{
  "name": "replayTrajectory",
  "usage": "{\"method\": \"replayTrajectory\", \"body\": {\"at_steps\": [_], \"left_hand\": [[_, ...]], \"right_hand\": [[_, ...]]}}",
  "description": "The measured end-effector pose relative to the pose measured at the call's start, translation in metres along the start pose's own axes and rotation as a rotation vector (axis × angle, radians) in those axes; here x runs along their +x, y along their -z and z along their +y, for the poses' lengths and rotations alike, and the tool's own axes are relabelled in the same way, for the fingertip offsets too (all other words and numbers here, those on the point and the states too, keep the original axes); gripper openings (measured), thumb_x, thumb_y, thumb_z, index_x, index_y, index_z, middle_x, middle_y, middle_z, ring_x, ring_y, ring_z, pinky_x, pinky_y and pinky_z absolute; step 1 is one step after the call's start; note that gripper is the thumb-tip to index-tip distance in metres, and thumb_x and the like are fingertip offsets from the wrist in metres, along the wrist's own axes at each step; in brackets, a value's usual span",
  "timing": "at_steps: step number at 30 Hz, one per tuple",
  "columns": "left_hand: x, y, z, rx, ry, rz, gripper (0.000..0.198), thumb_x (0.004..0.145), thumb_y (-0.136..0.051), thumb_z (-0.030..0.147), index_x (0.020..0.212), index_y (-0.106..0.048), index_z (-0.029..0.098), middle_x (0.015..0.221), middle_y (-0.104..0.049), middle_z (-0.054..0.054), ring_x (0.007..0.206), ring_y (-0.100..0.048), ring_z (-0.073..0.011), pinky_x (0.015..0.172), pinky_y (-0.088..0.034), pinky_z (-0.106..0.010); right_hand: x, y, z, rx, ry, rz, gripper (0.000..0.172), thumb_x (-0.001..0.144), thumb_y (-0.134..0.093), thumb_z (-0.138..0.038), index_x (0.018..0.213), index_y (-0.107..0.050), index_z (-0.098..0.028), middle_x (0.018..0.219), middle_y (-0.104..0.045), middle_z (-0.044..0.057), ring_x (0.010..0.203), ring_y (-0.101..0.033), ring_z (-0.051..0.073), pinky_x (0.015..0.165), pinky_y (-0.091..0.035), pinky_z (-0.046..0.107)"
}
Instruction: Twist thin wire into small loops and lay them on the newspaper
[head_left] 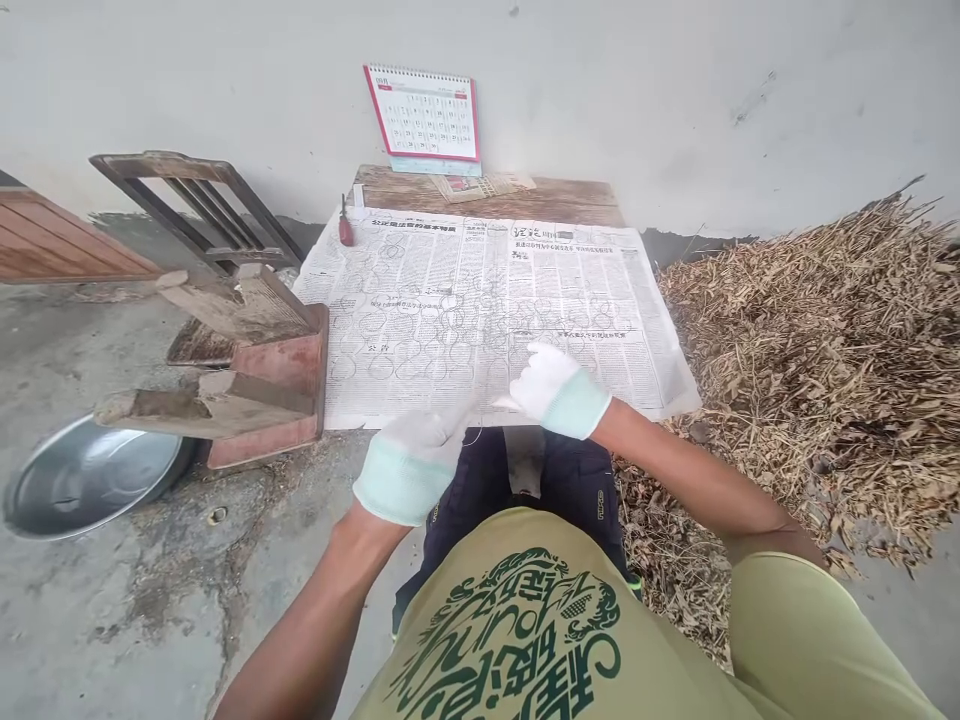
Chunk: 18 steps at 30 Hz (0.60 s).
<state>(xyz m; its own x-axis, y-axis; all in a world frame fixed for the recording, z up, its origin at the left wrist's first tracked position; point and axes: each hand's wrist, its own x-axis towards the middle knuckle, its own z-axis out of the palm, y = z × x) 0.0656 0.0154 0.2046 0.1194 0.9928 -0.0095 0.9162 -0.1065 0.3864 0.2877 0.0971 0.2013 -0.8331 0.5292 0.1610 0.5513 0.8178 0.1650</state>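
Note:
A newspaper sheet (495, 300) covered with drawn round outlines lies spread over a wooden table (570, 200). Both hands wear white gloves with pale green cuffs. Over the sheet's front edge, my left hand (424, 440) is closed, its fingers curled around something I cannot make out; a thin wire or thread loops beside it. My right hand (544, 385) is closed in a pinch a little to the right and farther forward, above the sheet. A short pale tip sticks out from it toward my left hand. The two hands are apart.
A red-handled screwdriver (346, 225) lies on the sheet's far left corner. Behind stands a desk calendar (427, 115) against the wall. At left are an overturned wooden stool (277, 370), a chair (202, 205) and a metal basin (97, 475). Dry stalks (817, 370) are heaped at right.

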Motion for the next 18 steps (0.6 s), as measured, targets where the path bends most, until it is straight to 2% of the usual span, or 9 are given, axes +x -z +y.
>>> {"method": "replayTrajectory", "body": {"at_steps": [4, 7, 10, 14, 16, 18], "left_hand": [[-0.012, -0.009, 0.001, -0.108, 0.068, 0.083, 0.043, 0.095, -0.049, 0.034, 0.123, -0.08, 0.028, 0.072, -0.072, -0.005, 0.072, -0.064, -0.0208, 0.073, -0.047, -0.029], [-0.018, -0.015, -0.002, -0.262, 0.164, 0.1, 0.041, 0.095, -0.052, 0.039, 0.121, -0.081, 0.027, 0.082, -0.077, -0.004, 0.079, -0.069, -0.0209, 0.077, -0.05, -0.03], [-0.022, -0.014, -0.003, -0.4, 0.293, 0.083, 0.04, 0.093, -0.056, 0.044, 0.12, -0.081, 0.026, 0.081, -0.079, -0.003, 0.078, -0.072, -0.0212, 0.077, -0.054, -0.031], [-0.026, -0.009, -0.005, -0.491, 0.444, 0.075, 0.041, 0.091, -0.059, 0.049, 0.118, -0.081, 0.026, 0.077, -0.08, -0.002, 0.071, -0.073, -0.0208, 0.069, -0.055, -0.031], [-0.028, -0.006, -0.008, -0.505, 0.473, 0.119, 0.04, 0.09, -0.062, 0.049, 0.116, -0.082, 0.025, 0.082, -0.081, -0.003, 0.074, -0.074, -0.0218, 0.07, -0.057, -0.031], [-0.028, -0.005, -0.012, -0.505, 0.476, 0.182, 0.037, 0.089, -0.064, 0.046, 0.113, -0.083, 0.025, 0.091, -0.082, -0.004, 0.082, -0.075, -0.023, 0.075, -0.058, -0.032]], "right_hand": [[0.0, -0.009, -0.001, 0.013, -0.11, 0.0, 0.067, 0.11, -0.035, -0.052, 0.066, -0.069, -0.015, 0.056, -0.063, 0.007, 0.059, -0.05, 0.019, 0.077, -0.034, 0.039], [-0.002, -0.013, -0.001, 0.022, -0.134, -0.006, 0.069, 0.11, -0.033, -0.054, 0.066, -0.069, -0.015, 0.058, -0.064, 0.008, 0.057, -0.049, 0.019, 0.072, -0.031, 0.038], [-0.005, -0.017, 0.001, 0.022, -0.144, -0.015, 0.068, 0.111, -0.032, -0.05, 0.068, -0.07, -0.014, 0.058, -0.063, 0.008, 0.057, -0.049, 0.019, 0.069, -0.03, 0.039], [-0.01, -0.021, 0.008, 0.032, -0.24, -0.039, 0.059, 0.111, -0.038, -0.042, 0.075, -0.075, -0.013, 0.056, -0.061, 0.008, 0.059, -0.05, 0.02, 0.068, -0.031, 0.038], [-0.014, -0.019, 0.015, 0.046, -0.286, -0.079, 0.046, 0.109, -0.043, -0.032, 0.087, -0.079, -0.014, 0.055, -0.06, 0.007, 0.057, -0.049, 0.019, 0.065, -0.031, 0.036], [-0.017, -0.012, 0.023, 0.046, -0.366, -0.122, 0.043, 0.108, -0.044, -0.029, 0.087, -0.079, -0.014, 0.052, -0.058, 0.005, 0.054, -0.048, 0.019, 0.063, -0.031, 0.036]]}}
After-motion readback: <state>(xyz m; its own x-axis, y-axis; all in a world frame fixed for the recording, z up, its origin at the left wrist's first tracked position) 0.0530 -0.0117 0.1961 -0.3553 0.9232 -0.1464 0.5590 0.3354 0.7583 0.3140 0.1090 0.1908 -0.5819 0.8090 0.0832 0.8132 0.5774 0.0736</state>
